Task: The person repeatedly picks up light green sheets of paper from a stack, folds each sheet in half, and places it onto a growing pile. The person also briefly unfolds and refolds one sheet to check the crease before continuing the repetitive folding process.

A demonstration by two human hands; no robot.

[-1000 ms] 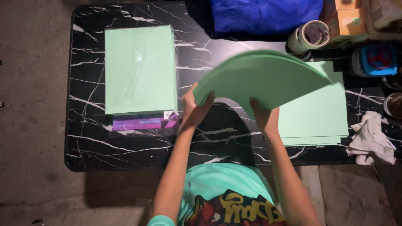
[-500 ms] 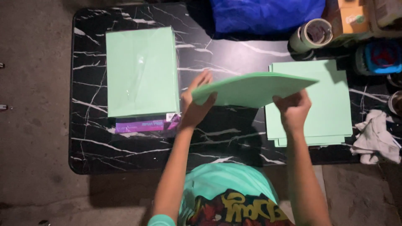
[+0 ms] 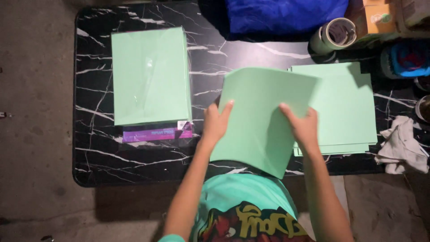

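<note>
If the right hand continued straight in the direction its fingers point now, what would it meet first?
The right hand points toward the table's far side, fingers on the green sheet it holds. Past the sheet's top edge, it would probably meet bare black marble table, then the blue cloth; depth is uncertain.

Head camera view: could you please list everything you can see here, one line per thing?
table: one, black with white veins, fills the middle
wrapped paper pack: one, pale green with a purple strip, table left
loose sheet stack: one, pale green, table right
held sheet: one, pale green, centre, tilted
tape roll: one, greenish, top right
blue cloth: one, top centre
rag: one, whitish, right edge
left hand: grips the held sheet's left edge
right hand: grips it on the right
</note>
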